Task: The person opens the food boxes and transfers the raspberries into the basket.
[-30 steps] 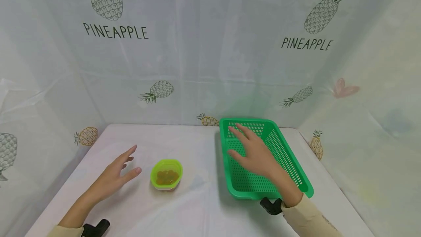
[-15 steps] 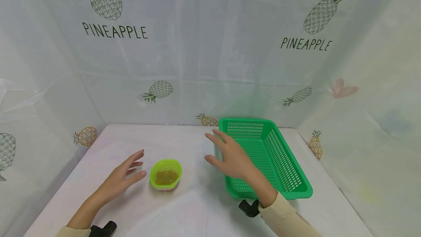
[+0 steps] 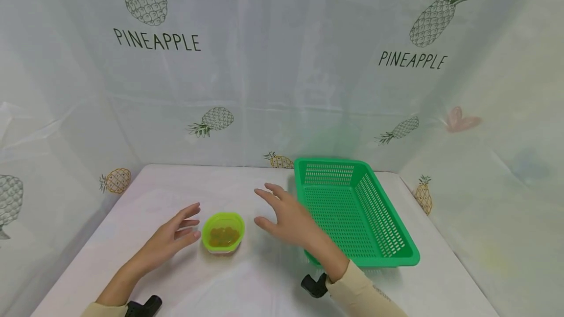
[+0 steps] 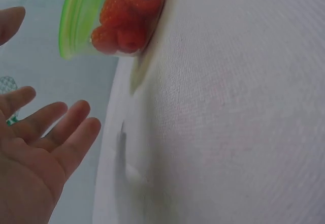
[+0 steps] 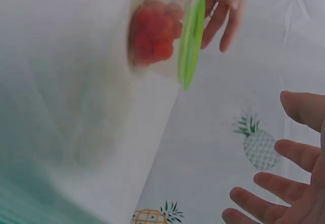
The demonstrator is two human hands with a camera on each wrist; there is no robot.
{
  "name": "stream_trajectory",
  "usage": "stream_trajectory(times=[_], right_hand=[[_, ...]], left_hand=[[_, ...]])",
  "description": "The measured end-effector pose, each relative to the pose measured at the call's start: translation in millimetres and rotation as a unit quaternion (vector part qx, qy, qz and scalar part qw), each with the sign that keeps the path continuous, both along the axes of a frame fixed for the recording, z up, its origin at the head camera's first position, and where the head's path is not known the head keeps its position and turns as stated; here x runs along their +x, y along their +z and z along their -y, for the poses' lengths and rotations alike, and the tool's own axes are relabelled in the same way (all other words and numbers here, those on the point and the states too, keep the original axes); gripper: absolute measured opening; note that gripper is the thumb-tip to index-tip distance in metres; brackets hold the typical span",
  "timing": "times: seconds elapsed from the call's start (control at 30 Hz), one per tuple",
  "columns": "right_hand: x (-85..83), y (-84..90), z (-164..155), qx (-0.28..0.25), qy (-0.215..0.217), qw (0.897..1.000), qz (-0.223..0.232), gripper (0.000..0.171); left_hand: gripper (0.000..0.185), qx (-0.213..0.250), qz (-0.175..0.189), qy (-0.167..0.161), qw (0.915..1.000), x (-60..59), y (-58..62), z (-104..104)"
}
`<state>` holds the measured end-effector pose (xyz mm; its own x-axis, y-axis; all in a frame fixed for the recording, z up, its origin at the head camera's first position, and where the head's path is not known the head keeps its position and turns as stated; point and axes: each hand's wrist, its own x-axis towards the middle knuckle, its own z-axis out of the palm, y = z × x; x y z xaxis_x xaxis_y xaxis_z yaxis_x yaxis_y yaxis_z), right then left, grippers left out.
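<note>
Biggest thing in shot is the pale backdrop sheet (image 3: 282,62), printed with pineapples and the word "PINEAPPLE" in dark capitals, once upper left and once upper right. Below it, the white cloth-covered table (image 3: 264,278). On its right half sits the green perforated plastic basket (image 3: 352,209), long side running away from the camera. Now the hands: the right hand (image 3: 286,216) hovers with fingers spread and relaxed, gripping nothing, between the basket and the small clear tub with a lime-green rim (image 3: 223,232). The left hand (image 3: 169,241) is on the tub's other side, fingers straight and loose, holding nothing, its fingertips just beside the rim, though touching or not is hard to tell. The tub stands on the table between both hands, holding red berries (image 4: 127,16), seemingly raspberries.
</note>
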<state>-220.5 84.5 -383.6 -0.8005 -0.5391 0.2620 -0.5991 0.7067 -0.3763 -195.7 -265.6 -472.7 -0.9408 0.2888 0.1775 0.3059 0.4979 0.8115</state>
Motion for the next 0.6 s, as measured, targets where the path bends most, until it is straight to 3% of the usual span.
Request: stream_trajectory(times=[0.3,0.6], right_hand=[[6.8,-10.3,19.8,-0.024,0.005,1.0,0.003,0.061],[13.7,-28.7,36.4,-0.054,0.005,0.998,0.03,0.055]], left_hand=[[0.072,0.035,0.035,-0.016,0.9986,1.1,-6.0,-2.2],[0.072,0.046,0.079,-0.005,0.9958,3.7,-6.6,-4.7]])
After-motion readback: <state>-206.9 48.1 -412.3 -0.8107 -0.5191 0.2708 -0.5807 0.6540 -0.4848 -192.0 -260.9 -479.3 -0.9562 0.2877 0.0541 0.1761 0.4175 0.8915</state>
